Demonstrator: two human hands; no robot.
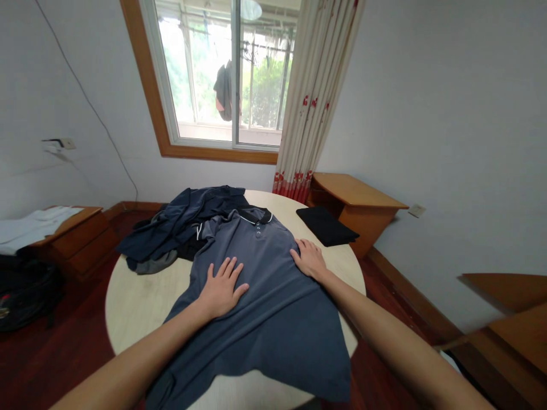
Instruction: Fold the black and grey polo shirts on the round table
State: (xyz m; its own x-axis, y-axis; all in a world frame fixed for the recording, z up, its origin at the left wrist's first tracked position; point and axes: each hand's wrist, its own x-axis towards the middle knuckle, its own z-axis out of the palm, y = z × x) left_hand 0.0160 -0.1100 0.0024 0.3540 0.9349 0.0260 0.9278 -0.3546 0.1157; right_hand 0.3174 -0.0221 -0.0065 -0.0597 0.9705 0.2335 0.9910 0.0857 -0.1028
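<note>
A dark grey-blue polo shirt [265,290] lies spread front up on a round pale table [137,307], its black collar with white trim pointing away from me. Its lower hem hangs over the near edge. My left hand [223,289] rests flat on the middle of the shirt, fingers spread. At the shirt's right side lies my right hand [309,258], palm down with the fingers stretched out, partly on the cloth's edge. The shirt's left sleeve area touches a heap of dark clothes [200,208]; the right sleeve is not visible.
A folded black garment [327,225] lies at the table's right rim. Beyond it stands a wooden desk [359,193] by the curtain [314,102]. To the left are a wooden cabinet [85,242] with white sheets on top and a black bag [28,290] on the floor.
</note>
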